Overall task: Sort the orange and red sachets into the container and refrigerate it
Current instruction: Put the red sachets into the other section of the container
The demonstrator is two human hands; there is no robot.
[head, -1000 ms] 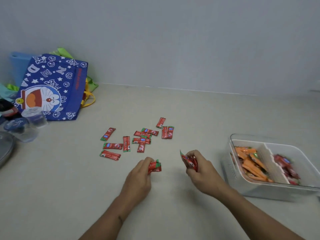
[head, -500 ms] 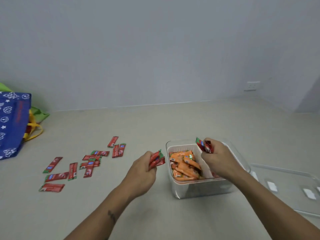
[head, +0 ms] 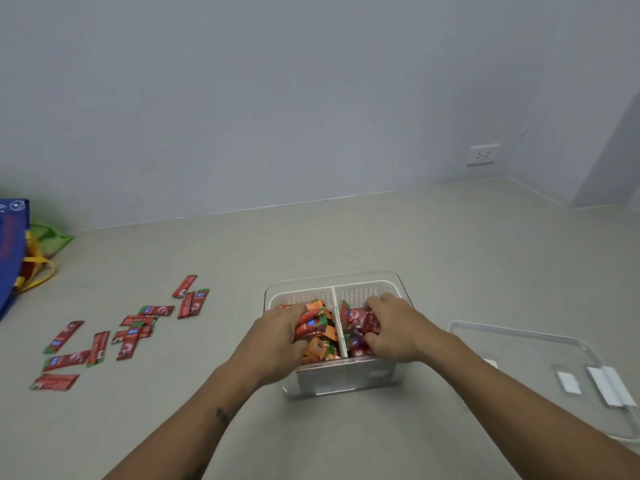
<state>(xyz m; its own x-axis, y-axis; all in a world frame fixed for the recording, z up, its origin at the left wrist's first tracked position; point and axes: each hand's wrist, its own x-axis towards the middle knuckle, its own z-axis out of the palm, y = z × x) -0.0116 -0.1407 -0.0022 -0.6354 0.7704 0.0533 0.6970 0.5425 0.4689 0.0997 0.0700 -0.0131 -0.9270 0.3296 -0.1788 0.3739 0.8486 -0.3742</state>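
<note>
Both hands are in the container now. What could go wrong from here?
1. The left hand holds red sachets over the orange sachets; dropped there, the colours would mix. The right hand is at the red side.
2. Loose sachets lying on the counter could be forgotten.
3. The lid lies apart; the container might be refrigerated uncovered.

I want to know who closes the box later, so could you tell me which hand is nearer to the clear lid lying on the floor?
Right. The right hand is in the container's right compartment, on the side facing the clear lid; the left hand is over the left compartment, farther from it.
</note>
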